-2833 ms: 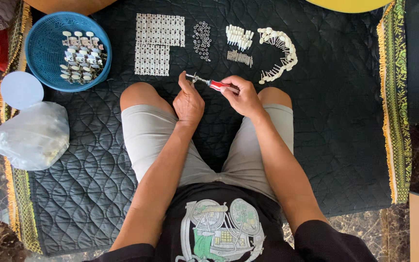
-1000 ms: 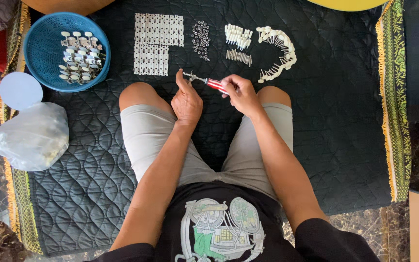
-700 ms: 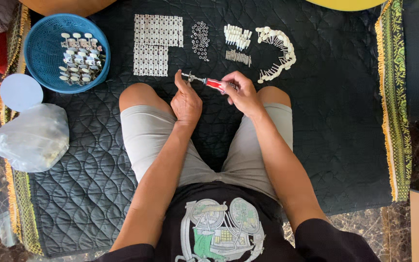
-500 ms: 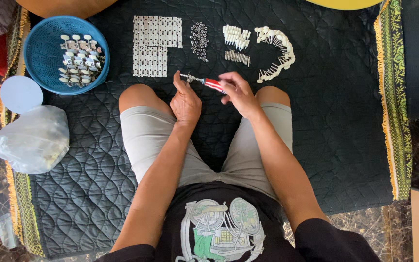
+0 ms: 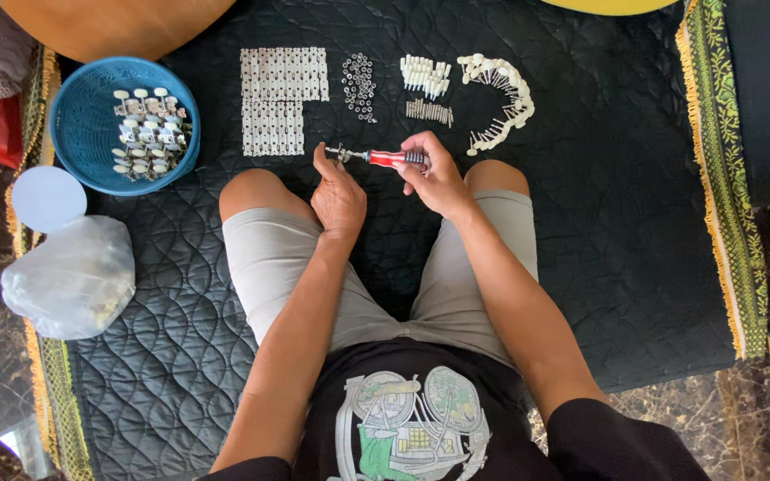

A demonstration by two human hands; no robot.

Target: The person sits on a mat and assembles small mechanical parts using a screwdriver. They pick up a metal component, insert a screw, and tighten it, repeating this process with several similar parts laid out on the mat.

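Fingers of my right hand grip a red-handled screwdriver lying left-right, its tip pointing left into a small metal part pinched by my left hand.

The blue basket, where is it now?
In the head view the blue basket sits at upper left on the black mat, left of the white strips.
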